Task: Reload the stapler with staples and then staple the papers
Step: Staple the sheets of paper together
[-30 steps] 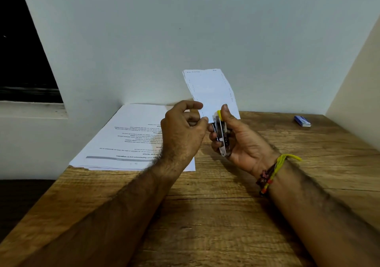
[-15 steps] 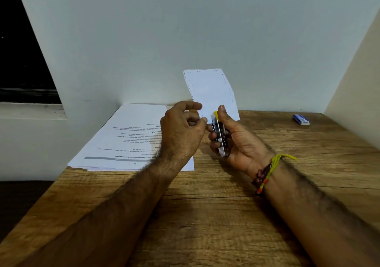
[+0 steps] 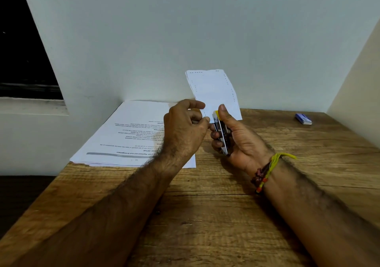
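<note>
Fingers of the right hand (image 3: 236, 137) curl round a small metal stapler (image 3: 221, 135), thumb laid along its yellow-tipped top, holding it on edge above the wooden table (image 3: 205, 215). Fingers of the left hand (image 3: 183, 131) are bunched narrow, thumb and fingertips meeting beside the stapler's upper end; whether they pinch a strip of staples is too small to tell. The printed papers (image 3: 127, 135) lie stacked at the table's far left, against the wall; a second sheaf with dashed margins (image 3: 213, 89) leans upright on the wall behind the hands. A small blue box (image 3: 303, 119), probably staples, sits well apart at far right.

Step in hand, as judged: reloading, with the left fingertips working at the magazine. The next move calls for seating the staples squarely in the channel and closing it before turning to the papers.

Against the earlier frames, both hands keep nearly the same posture; the change is slight, and the papers and box have not moved.
</note>
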